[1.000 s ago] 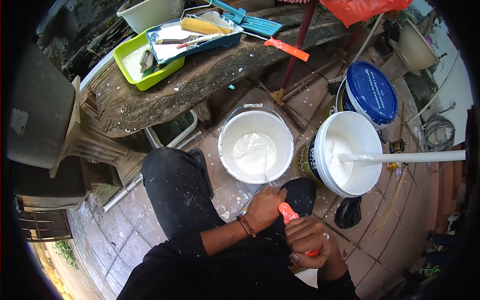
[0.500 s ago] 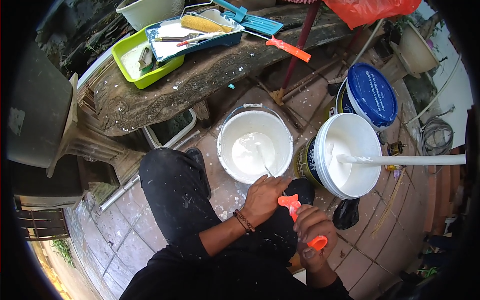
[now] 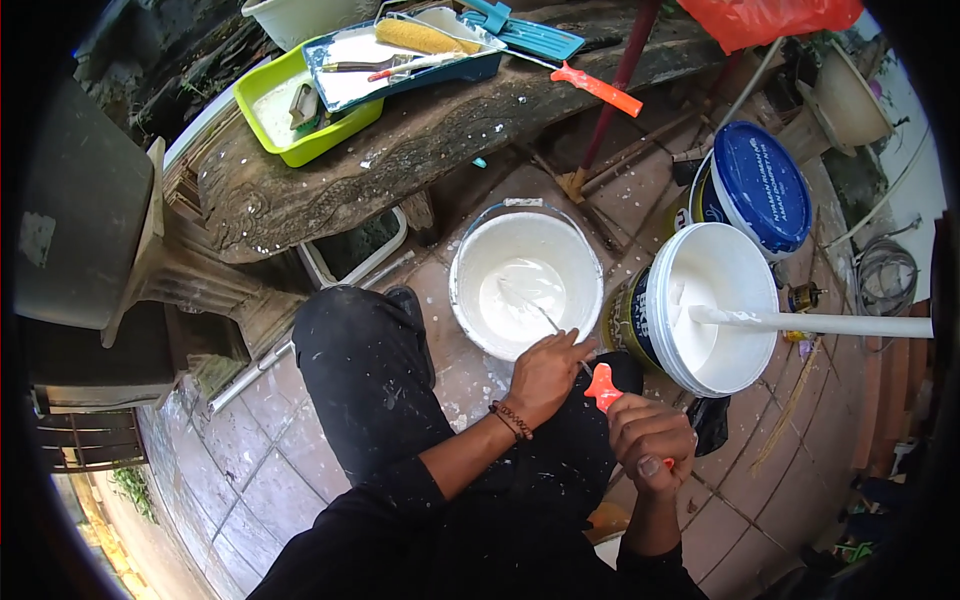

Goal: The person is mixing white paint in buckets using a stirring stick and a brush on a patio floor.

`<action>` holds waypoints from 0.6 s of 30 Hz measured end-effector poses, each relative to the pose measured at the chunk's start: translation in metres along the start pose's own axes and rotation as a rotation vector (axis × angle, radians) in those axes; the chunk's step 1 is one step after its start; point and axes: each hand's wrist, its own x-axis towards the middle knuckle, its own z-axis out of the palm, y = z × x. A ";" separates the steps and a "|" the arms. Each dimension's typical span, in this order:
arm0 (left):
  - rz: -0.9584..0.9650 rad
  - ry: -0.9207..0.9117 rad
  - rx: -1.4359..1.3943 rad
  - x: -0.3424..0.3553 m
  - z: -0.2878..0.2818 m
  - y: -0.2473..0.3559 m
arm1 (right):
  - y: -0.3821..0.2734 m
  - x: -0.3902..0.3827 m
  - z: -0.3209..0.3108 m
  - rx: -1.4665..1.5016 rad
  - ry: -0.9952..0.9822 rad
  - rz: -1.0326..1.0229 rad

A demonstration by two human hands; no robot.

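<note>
My right hand (image 3: 652,442) is wrapped round the orange handle (image 3: 603,386) of a tool with a thin metal rod, which looks like a paint roller frame. My left hand (image 3: 545,375) bends over the rod farther along, its fingers closed around it close to the bucket's near rim. From there the rod (image 3: 545,316) slants into a white bucket (image 3: 463,300) and dips into white paint (image 3: 512,312). The dipped end is hidden by the paint. Most of the handle lies inside my right fist.
Right of the bucket stands an open paint pail (image 3: 660,300) with a white-coated stick (image 3: 850,325) leaning out. Behind it is a blue-lidded pail (image 3: 762,185). A wooden bench (image 3: 420,165) bears a green tray (image 3: 335,150), a blue roller tray (image 3: 478,68) and a yellow roller (image 3: 425,37).
The rod now slants more to the left in the paint. My right hand has closed more fully over the handle, covering its near end. The whole view has shifted slightly.
</note>
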 end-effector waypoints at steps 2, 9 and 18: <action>0.005 0.022 -0.039 -0.003 0.005 0.002 | -0.005 -0.001 0.007 -0.015 0.012 0.003; 0.063 -0.073 -0.050 -0.007 -0.001 0.015 | -0.018 -0.009 0.024 -0.019 0.333 -0.004; 0.076 -0.027 0.008 -0.013 0.002 0.015 | 0.018 -0.014 0.012 0.215 0.481 -0.188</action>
